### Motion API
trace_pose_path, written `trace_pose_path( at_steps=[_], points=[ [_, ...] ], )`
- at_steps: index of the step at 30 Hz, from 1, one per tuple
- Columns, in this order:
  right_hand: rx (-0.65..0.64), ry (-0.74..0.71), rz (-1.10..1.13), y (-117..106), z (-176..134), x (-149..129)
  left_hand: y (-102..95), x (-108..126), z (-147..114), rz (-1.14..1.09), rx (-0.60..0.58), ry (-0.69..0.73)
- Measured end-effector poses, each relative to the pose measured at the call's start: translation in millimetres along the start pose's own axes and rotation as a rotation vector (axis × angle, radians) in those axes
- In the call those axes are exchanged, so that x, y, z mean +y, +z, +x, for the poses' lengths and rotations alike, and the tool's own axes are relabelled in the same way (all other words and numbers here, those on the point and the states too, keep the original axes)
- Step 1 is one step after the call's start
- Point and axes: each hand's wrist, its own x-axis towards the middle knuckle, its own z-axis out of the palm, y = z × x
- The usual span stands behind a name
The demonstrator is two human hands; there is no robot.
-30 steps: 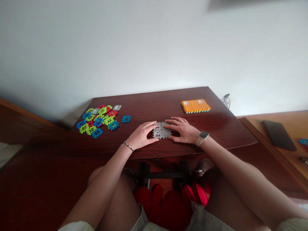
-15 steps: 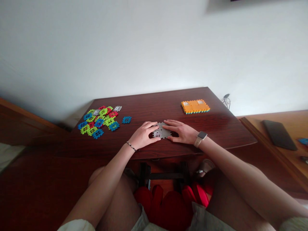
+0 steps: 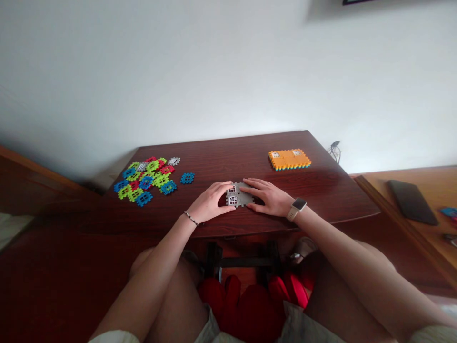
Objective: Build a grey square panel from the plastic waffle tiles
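A grey interlocking tile piece with small white windows [image 3: 236,195] lies flat on the dark wooden table [image 3: 228,157], near its front edge. My left hand [image 3: 210,203] grips its left side, thumb below and fingers above. My right hand [image 3: 266,196], with a watch on the wrist, rests its fingers on the piece's right side and presses it against the table. Part of the grey piece is hidden under my right fingers.
A heap of several loose green, blue, red and grey tiles [image 3: 148,177] lies at the table's back left, with one blue tile [image 3: 187,178] apart. An orange tile stack [image 3: 289,159] sits at the back right. A dark tablet [image 3: 412,202] lies on a lighter surface to the right.
My right hand has slid a little to the left over the grey piece, covering more of it. The left hand has stayed put.
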Motion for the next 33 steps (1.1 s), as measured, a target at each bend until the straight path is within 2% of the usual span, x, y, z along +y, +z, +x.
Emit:
trace_pose_path(
  at_steps=[16, 33],
  points=[
    [0.003, 0.037, 0.019, -9, -5, -6, -19.8, -10, -17, 0.003, 0.01, -0.046],
    [-0.013, 0.036, 0.002, -5, -5, -2, -0.4, -4, -5, 0.051, -0.026, -0.047]
  ],
)
